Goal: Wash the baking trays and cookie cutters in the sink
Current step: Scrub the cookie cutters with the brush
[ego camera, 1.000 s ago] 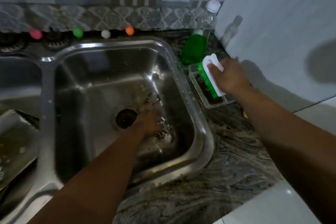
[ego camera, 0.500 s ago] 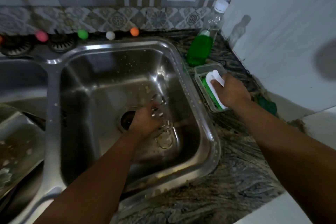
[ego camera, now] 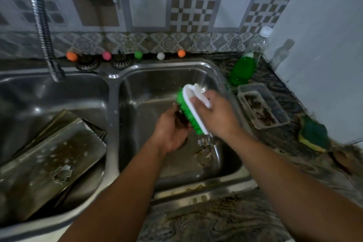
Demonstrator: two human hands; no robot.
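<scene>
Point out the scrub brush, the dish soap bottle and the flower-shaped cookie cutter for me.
scrub brush (ego camera: pixel 193 102), head view, white back
dish soap bottle (ego camera: pixel 243 68), head view, green-filled lower body
flower-shaped cookie cutter (ego camera: pixel 62 173), head view, its rim, on the tray

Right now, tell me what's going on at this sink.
A person is scrubbing over the right sink basin. The right hand grips a white scrub brush, its green bristles pressed against a small dark item, hard to identify, cupped in the left hand. More cookie cutters lie on the basin floor. Dirty baking trays wait in the left basin.

A single head-worn camera looked forward and steeply down, close over the double sink (ego camera: pixel 113 108). The tiled wall (ego camera: pixel 149 6) filled the wide-angle frame's top.
</scene>
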